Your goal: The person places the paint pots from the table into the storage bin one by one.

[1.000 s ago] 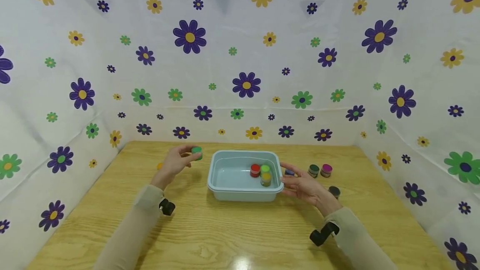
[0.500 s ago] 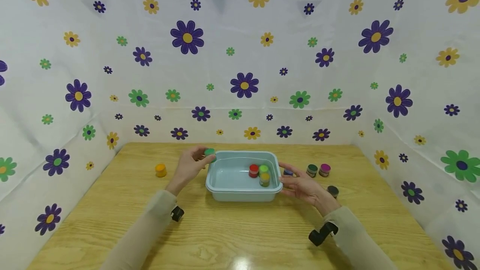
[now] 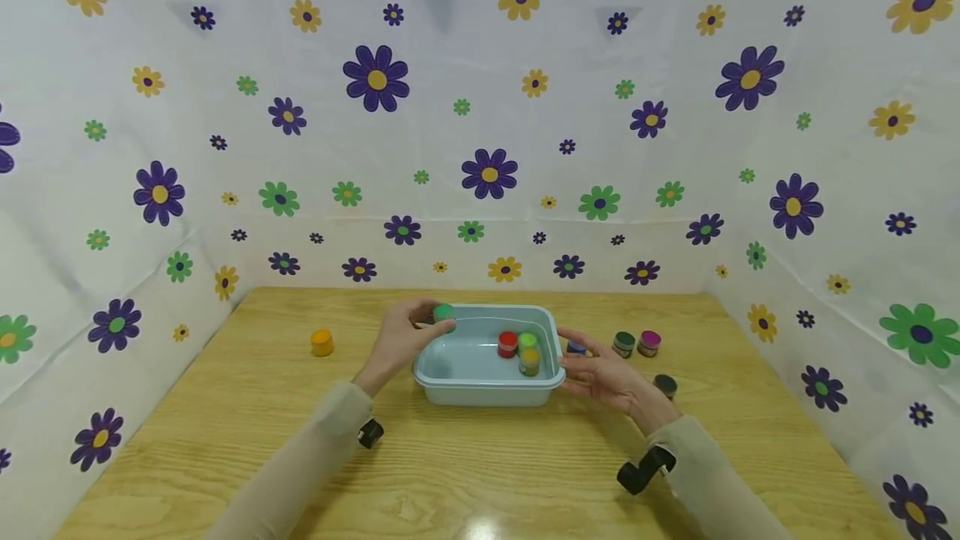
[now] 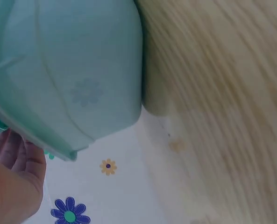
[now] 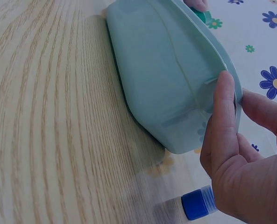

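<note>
Beside right hand (image 5: pixel 241 154), wrist-only: blue-capped jar (image 5: pixel 197 204).

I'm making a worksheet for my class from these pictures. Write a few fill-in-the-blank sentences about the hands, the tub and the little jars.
1. The left hand holds a jar with a ____ lid over the tub.
2. The right hand rests against the tub's ____ side.
3. Inside the tub stand ____ jars.
4. The orange jar stands alone on the ____.

Missing words: green; right; three; table
</note>
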The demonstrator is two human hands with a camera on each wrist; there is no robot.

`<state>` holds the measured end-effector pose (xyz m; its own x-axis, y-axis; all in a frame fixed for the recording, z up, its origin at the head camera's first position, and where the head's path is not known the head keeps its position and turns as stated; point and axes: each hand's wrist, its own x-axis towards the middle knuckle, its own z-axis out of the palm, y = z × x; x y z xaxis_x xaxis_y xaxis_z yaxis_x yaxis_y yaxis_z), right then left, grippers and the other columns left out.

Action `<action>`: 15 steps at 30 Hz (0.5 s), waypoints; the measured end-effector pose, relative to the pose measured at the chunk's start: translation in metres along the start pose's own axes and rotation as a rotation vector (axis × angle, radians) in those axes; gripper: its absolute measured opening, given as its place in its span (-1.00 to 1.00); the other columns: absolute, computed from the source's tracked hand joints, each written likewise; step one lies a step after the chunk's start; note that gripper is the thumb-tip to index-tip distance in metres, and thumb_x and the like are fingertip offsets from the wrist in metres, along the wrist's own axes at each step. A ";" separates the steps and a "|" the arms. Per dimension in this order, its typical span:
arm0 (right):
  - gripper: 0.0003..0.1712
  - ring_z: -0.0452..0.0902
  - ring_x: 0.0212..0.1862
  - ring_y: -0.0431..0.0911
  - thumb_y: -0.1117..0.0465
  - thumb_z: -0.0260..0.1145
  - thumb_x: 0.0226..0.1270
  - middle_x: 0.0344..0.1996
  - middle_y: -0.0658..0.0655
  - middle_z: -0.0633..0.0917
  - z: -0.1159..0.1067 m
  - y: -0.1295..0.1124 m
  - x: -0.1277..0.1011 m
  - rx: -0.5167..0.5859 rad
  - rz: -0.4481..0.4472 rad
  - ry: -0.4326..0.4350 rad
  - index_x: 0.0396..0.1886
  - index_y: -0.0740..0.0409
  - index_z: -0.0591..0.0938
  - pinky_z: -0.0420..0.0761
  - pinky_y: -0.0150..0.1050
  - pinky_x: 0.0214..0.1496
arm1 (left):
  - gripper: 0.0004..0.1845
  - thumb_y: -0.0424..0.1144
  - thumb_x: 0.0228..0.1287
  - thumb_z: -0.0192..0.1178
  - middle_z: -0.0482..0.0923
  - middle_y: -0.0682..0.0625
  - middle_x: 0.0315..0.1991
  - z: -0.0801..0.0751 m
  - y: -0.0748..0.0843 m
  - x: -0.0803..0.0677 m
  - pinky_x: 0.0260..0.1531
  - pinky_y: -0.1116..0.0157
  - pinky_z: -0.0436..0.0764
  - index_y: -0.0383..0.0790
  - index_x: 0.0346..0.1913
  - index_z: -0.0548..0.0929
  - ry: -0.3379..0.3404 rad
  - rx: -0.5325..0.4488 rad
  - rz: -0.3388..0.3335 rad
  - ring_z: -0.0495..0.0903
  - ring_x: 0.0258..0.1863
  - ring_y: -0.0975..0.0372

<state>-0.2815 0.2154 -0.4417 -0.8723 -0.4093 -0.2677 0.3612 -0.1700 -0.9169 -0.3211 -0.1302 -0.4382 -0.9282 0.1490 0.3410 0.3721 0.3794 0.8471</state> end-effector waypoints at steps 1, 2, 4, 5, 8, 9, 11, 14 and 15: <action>-0.17 0.67 -0.04 -0.13 0.35 0.18 0.45 0.07 0.15 0.60 0.000 0.000 0.000 -0.001 0.001 0.000 0.58 0.00 0.02 0.68 -0.14 0.11 | -0.60 -0.03 0.12 0.45 0.73 0.03 -0.15 0.002 0.002 -0.001 -0.21 0.31 0.70 -0.10 -0.01 0.68 0.002 0.013 0.007 0.67 -0.20 0.22; -0.17 0.67 -0.03 -0.13 0.35 0.18 0.45 0.07 0.15 0.60 0.000 0.000 0.000 -0.001 0.003 0.000 0.58 -0.01 0.02 0.68 -0.13 0.11 | -0.61 -0.07 0.12 0.45 0.73 0.03 -0.17 0.005 0.004 -0.001 -0.21 0.31 0.70 -0.11 -0.01 0.68 0.003 0.025 0.013 0.67 -0.20 0.22; -0.17 0.67 -0.03 -0.13 0.35 0.17 0.45 0.09 0.16 0.58 0.001 -0.001 0.000 -0.004 0.005 0.001 0.58 -0.01 0.02 0.67 -0.13 0.12 | -0.62 -0.12 0.11 0.46 0.72 0.02 -0.19 0.009 0.009 -0.002 -0.20 0.29 0.70 -0.15 -0.02 0.68 0.007 0.050 0.020 0.66 -0.23 0.22; -0.17 0.67 -0.02 -0.12 0.35 0.17 0.45 0.11 0.17 0.57 0.001 -0.001 0.001 -0.006 0.005 0.001 0.58 -0.01 0.02 0.67 -0.13 0.12 | -0.62 -0.15 0.11 0.47 0.72 0.01 -0.20 0.012 0.011 -0.002 -0.20 0.27 0.70 -0.17 -0.02 0.68 0.007 0.057 0.022 0.66 -0.23 0.21; -0.18 0.67 0.00 -0.11 0.35 0.17 0.46 0.16 0.20 0.54 0.001 -0.001 0.001 -0.009 0.002 0.004 0.58 -0.01 0.02 0.67 -0.13 0.12 | -0.62 -0.18 0.10 0.47 0.72 -0.01 -0.19 0.018 0.016 -0.002 -0.17 0.25 0.71 -0.20 -0.02 0.68 0.011 0.071 0.013 0.66 -0.23 0.20; -0.18 0.66 0.01 -0.11 0.35 0.17 0.46 0.18 0.21 0.53 0.001 -0.001 0.001 -0.012 0.000 0.004 0.58 -0.01 0.02 0.68 -0.13 0.12 | -0.62 -0.19 0.11 0.46 0.72 -0.02 -0.18 0.020 0.017 -0.001 -0.17 0.25 0.71 -0.21 -0.01 0.67 0.009 0.070 0.004 0.66 -0.22 0.20; -0.18 0.66 0.02 -0.10 0.35 0.16 0.46 0.19 0.22 0.53 0.001 -0.002 0.001 -0.018 -0.003 0.002 0.58 -0.01 0.02 0.68 -0.13 0.12 | -0.61 -0.20 0.12 0.46 0.72 -0.03 -0.16 0.023 0.019 0.000 -0.14 0.24 0.72 -0.22 0.00 0.67 0.000 0.060 -0.016 0.67 -0.20 0.19; -0.17 0.66 0.02 -0.10 0.35 0.17 0.46 0.18 0.22 0.53 0.000 -0.002 0.000 -0.022 -0.003 -0.001 0.58 0.00 0.01 0.69 -0.14 0.10 | -0.59 -0.21 0.11 0.46 0.72 -0.04 -0.11 0.026 0.021 0.001 -0.08 0.23 0.72 -0.21 0.04 0.66 -0.014 0.053 -0.046 0.68 -0.14 0.17; -0.17 0.66 0.02 -0.10 0.35 0.17 0.46 0.18 0.22 0.54 0.000 -0.002 0.000 -0.022 -0.002 -0.001 0.58 0.00 0.01 0.69 -0.15 0.09 | -0.58 -0.21 0.11 0.46 0.72 -0.04 -0.09 0.027 0.022 0.002 -0.06 0.23 0.72 -0.21 0.04 0.66 -0.020 0.052 -0.054 0.69 -0.12 0.17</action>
<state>-0.2822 0.2156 -0.4401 -0.8727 -0.4095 -0.2659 0.3523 -0.1510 -0.9236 -0.3147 -0.0966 -0.4302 -0.9470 0.1446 0.2868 0.3212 0.4345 0.8415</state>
